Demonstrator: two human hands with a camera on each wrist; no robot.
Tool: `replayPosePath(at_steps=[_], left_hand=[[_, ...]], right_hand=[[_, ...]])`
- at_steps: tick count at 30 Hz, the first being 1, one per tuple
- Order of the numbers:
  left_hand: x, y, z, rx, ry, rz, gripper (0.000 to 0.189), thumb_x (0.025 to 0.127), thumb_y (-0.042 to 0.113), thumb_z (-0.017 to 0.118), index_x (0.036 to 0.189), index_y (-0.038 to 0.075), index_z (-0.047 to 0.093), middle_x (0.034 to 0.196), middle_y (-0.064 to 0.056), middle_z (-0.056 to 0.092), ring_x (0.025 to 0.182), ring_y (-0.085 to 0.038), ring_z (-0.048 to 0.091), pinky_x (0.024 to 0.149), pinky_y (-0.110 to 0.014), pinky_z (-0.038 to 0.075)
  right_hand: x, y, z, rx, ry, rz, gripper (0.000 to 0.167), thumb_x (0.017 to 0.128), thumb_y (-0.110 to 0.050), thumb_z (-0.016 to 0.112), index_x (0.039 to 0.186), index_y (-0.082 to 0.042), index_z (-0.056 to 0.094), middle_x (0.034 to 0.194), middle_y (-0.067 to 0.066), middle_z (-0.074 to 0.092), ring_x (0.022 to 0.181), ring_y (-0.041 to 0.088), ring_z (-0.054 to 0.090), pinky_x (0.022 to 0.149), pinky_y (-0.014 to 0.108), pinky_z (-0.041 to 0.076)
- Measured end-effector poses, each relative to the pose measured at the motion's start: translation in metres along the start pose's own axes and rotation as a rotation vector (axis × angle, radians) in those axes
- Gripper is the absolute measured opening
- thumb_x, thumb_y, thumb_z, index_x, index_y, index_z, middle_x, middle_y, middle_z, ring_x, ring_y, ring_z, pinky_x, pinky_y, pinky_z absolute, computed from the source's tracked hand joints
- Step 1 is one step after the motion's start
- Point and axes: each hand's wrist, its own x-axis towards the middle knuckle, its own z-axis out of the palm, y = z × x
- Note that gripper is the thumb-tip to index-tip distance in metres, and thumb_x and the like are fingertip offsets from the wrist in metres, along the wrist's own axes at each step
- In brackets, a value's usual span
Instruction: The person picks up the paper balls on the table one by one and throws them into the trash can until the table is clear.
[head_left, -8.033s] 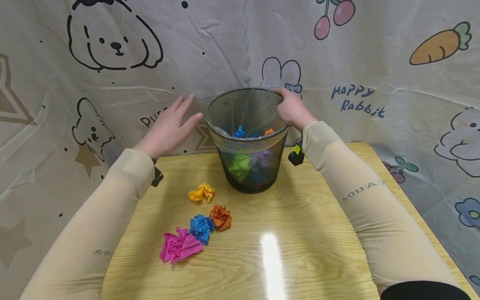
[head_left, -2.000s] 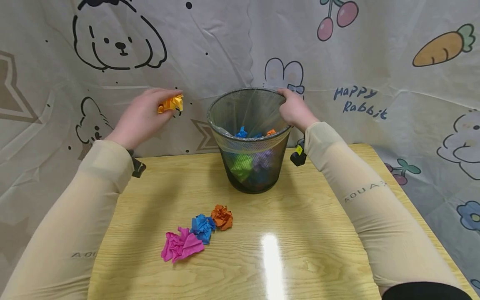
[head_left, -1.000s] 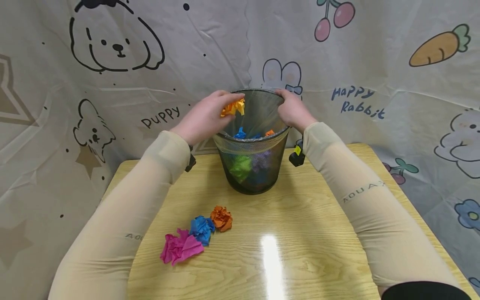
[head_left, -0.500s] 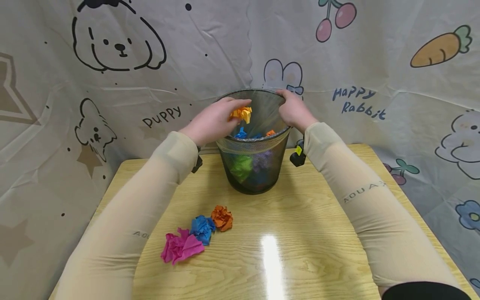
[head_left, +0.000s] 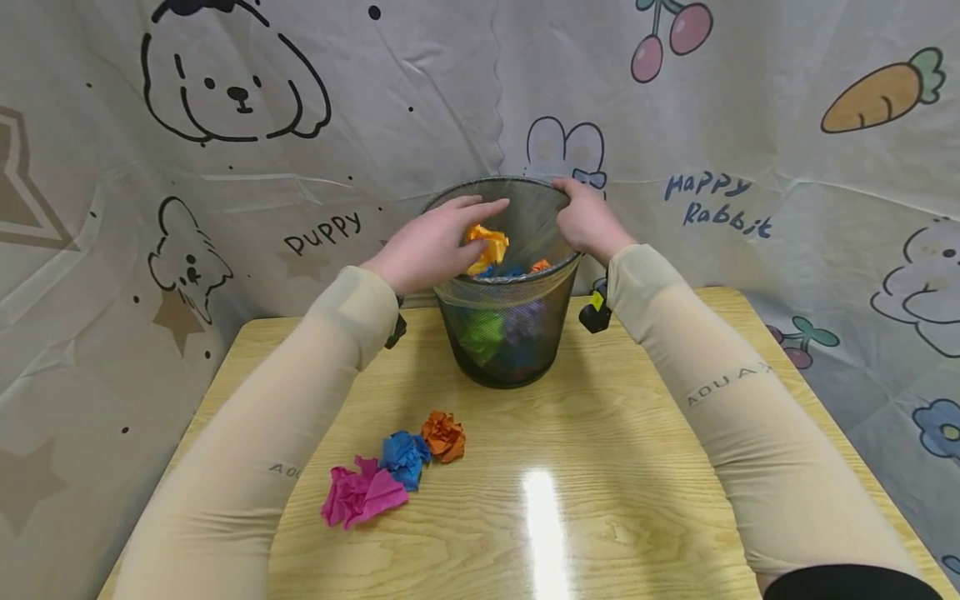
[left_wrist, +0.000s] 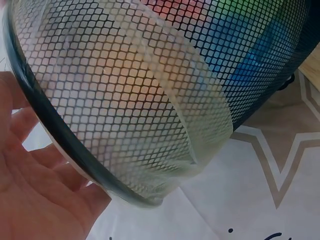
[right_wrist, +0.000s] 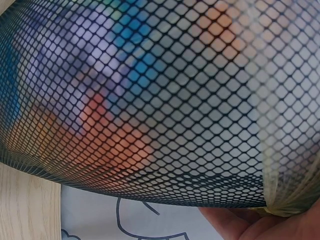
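Note:
A black mesh wastebasket [head_left: 506, 342] with a clear plastic liner stands at the back of the table. Over its left rim reaches my left hand [head_left: 438, 242], fingers spread apart. Just below those fingers, inside the mouth, is a crumpled yellow paper ball [head_left: 492, 248], free of their grip. My right hand [head_left: 592, 221] grips the rim at the far right; in the right wrist view its fingers [right_wrist: 240, 222] show beneath the basket. Through the mesh, green paper [head_left: 482, 332] and other coloured balls are visible. The left wrist view has my left palm [left_wrist: 42, 192] beside the rim.
On the wooden table [head_left: 615, 467], left of centre, lie a pink paper ball [head_left: 362, 493], a blue one [head_left: 406, 458] and a brown-orange one [head_left: 444, 437], close together. A printed cloth [head_left: 420, 75] hangs right behind the table and along its sides.
My left hand picked the yellow paper ball off the table, carried it right over the wastebasket, then spread its fingers and let it go inside. My right hand stayed on the rim.

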Motion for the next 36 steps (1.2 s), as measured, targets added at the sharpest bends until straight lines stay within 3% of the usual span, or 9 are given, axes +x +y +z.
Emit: replayPosePath(at_steps=[2,4,5,8,16,23,31,33,36], left_hand=[[-0.001,-0.001,-0.001,0.012,0.0,-0.003,0.06,0.107,0.035,0.052,0.162,0.034,0.03,0.167,-0.01,0.025,0.126,-0.029,0.058,0.093,-0.045,0.048],[-0.002,-0.002,-0.002,0.02,0.006,0.006,0.062,0.107,0.042,0.052,0.163,0.033,0.028,0.168,-0.011,0.024,0.143,-0.03,0.042,0.107,-0.048,0.041],[-0.002,-0.002,-0.002,0.027,0.011,0.013,0.063,0.106,0.045,0.052,0.163,0.032,0.027,0.168,-0.011,0.024,0.149,-0.031,0.033,0.113,-0.049,0.036],[-0.002,-0.004,-0.002,0.045,0.027,0.038,0.067,0.106,0.051,0.048,0.164,0.028,0.026,0.167,-0.013,0.025,0.151,-0.032,0.026,0.121,-0.05,0.022],[-0.004,-0.008,-0.004,0.078,0.048,0.039,0.071,0.105,0.061,0.04,0.165,0.028,0.021,0.168,-0.009,0.022,0.154,-0.032,0.019,0.122,-0.056,0.007],[-0.01,-0.011,-0.009,0.064,0.061,0.015,0.072,0.104,0.062,0.039,0.165,0.032,0.017,0.17,-0.009,0.015,0.154,-0.035,0.015,0.122,-0.056,0.003],[-0.026,-0.024,-0.021,0.077,0.08,-0.018,0.074,0.104,0.063,0.04,0.165,0.034,0.011,0.171,-0.009,0.01,0.155,-0.035,0.012,0.122,-0.057,0.0],[-0.03,-0.029,-0.023,0.077,0.082,-0.024,0.074,0.104,0.062,0.04,0.166,0.034,0.01,0.171,-0.009,0.009,0.155,-0.035,0.011,0.122,-0.058,-0.001],[-0.037,-0.037,-0.027,0.082,0.09,-0.032,0.074,0.104,0.062,0.04,0.166,0.033,0.01,0.171,-0.01,0.009,0.154,-0.037,0.012,0.121,-0.059,-0.001]], right_hand=[[0.0,0.0,0.0,-0.002,0.002,0.003,0.073,0.097,0.003,0.027,0.166,-0.018,0.019,0.169,0.005,0.021,0.103,0.027,0.056,0.05,0.028,0.036],[0.0,0.0,-0.001,-0.005,0.002,0.005,0.073,0.097,0.004,0.027,0.166,-0.018,0.02,0.169,0.005,0.021,0.093,0.028,0.056,0.049,0.028,0.034],[0.0,0.0,-0.001,-0.006,0.002,0.003,0.073,0.097,0.004,0.027,0.166,-0.018,0.02,0.169,0.006,0.021,0.09,0.028,0.056,0.049,0.028,0.034],[0.0,0.0,-0.002,-0.005,-0.001,0.0,0.073,0.096,0.005,0.027,0.166,-0.017,0.021,0.169,0.007,0.021,0.088,0.03,0.057,0.048,0.028,0.032],[-0.001,0.0,-0.002,-0.009,-0.003,-0.01,0.072,0.096,0.005,0.026,0.165,-0.016,0.021,0.169,0.007,0.02,0.12,0.027,0.05,0.05,0.028,0.034],[-0.002,-0.001,-0.003,-0.004,-0.001,-0.008,0.073,0.096,0.006,0.026,0.165,-0.016,0.021,0.169,0.007,0.02,0.107,0.032,0.056,0.049,0.027,0.032],[-0.001,-0.001,-0.002,-0.001,-0.005,-0.005,0.072,0.097,0.005,0.027,0.166,-0.016,0.02,0.169,0.006,0.02,0.087,0.025,0.054,0.048,0.027,0.032],[0.0,0.0,-0.001,0.003,-0.007,-0.004,0.072,0.097,0.005,0.027,0.166,-0.016,0.02,0.169,0.006,0.019,0.088,0.026,0.056,0.048,0.027,0.033],[0.0,0.0,-0.001,0.004,-0.007,-0.007,0.073,0.097,0.005,0.027,0.166,-0.016,0.019,0.169,0.006,0.02,0.102,0.028,0.058,0.048,0.028,0.033]])
